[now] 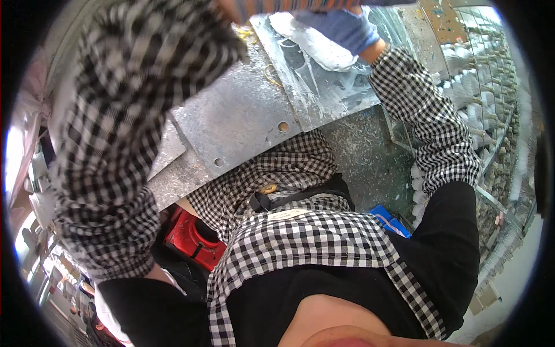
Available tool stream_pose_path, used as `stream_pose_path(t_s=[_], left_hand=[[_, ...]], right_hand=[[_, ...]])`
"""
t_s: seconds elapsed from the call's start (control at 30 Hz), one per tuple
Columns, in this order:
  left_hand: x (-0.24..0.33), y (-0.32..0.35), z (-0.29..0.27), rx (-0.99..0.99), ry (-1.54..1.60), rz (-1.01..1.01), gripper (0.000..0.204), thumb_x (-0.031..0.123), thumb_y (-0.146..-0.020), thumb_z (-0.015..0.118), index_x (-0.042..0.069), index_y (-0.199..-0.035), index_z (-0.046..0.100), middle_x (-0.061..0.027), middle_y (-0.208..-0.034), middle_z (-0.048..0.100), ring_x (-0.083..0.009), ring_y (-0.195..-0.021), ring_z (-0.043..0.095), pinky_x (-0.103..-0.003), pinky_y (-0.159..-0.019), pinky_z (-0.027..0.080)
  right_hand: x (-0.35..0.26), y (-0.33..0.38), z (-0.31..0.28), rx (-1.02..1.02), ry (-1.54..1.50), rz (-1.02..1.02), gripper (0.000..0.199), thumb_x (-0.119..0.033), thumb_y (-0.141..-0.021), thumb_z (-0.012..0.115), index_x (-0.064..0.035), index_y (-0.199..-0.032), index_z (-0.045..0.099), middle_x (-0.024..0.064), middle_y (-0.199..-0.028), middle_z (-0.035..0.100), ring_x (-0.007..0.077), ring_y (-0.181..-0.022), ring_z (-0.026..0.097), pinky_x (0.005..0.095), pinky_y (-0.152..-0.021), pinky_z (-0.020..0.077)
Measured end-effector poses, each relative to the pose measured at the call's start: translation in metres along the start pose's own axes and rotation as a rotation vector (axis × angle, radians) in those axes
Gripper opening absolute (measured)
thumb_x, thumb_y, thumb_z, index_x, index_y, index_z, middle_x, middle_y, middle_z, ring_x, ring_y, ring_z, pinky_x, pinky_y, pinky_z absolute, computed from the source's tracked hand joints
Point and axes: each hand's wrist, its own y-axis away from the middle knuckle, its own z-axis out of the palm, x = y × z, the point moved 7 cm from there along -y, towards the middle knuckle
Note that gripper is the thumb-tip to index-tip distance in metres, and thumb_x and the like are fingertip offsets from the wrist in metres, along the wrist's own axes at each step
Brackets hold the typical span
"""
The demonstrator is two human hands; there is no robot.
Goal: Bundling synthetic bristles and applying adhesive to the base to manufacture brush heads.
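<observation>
White and glossy, as recorded in the head view: paste-like mass [315, 46], spread on a smeared grey slab [347, 95] near the upper edge, partly beneath the right hand [347, 32]. Right hand gloved in blue-grey and set over the upper right part of the mass; fingers mostly out of sight, contact probable but unconfirmed; unable to tell degree of finger spread or presence of any grip. Left hand [289, 5] in a striped glove, stretched across the top and cut off by the border; unable to tell finger position or whether holding anything. Handling, by judgement: soft, wet and slippery, with little stiffness, fairly light in small portions, apt to smear rather than break. Best taken from the thick central part with cupped fingers, not pinched at the thin margins; likely to slide on the slick film around it. Adjoining on the left: grey metal plate [237, 110] with two round holes near the close edge. Farther right: rows of white tufted pieces [483, 104]. Below, beside the checked apron [306, 243]: red plastic item [193, 237], kind undetermined.
</observation>
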Motion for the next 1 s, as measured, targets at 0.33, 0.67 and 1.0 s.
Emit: stream_pose_path(t_s=[0.33, 0.67, 1.0], left_hand=[[0.102, 0.219, 0.084, 0.209, 2.0, -1.079, 0.072, 0.055, -0.096, 0.057, 0.002, -0.142, 0.046, -0.0137, -0.129, 0.058, -0.0236, -0.12, 0.057, -0.04, -0.1, 0.048], [0.145, 0.271, 0.102, 0.616, 2.33, -1.252, 0.04, 0.023, -0.094, 0.071, 0.005, -0.127, 0.056, -0.0068, -0.121, 0.062, -0.0165, -0.112, 0.06, -0.031, -0.093, 0.051], [0.164, 0.255, 0.125, 0.23, 1.797, -1.067, 0.028, 0.003, -0.085, 0.078, 0.009, -0.106, 0.061, 0.0004, -0.096, 0.065, -0.0044, -0.09, 0.062, -0.02, -0.081, 0.053]], right_hand=[[-0.097, 0.043, -0.107, 0.411, -1.195, -0.085, 0.03, -0.014, -0.087, 0.071, -0.0082, -0.116, 0.066, 0.0106, -0.104, 0.068, 0.0235, -0.091, 0.068, 0.0351, -0.082, 0.0581], [-0.188, 0.097, -0.158, 0.34, -0.83, -0.495, 0.045, -0.019, -0.08, 0.07, -0.025, -0.124, 0.063, 0.0011, -0.114, 0.061, 0.0204, -0.097, 0.065, 0.0339, -0.079, 0.0489], [-0.155, 0.203, -0.113, 0.189, -1.128, 0.314, 0.036, 0.013, -0.078, 0.058, -0.0032, -0.11, 0.056, 0.014, -0.102, 0.066, 0.0301, -0.087, 0.067, 0.0393, -0.075, 0.0555]])
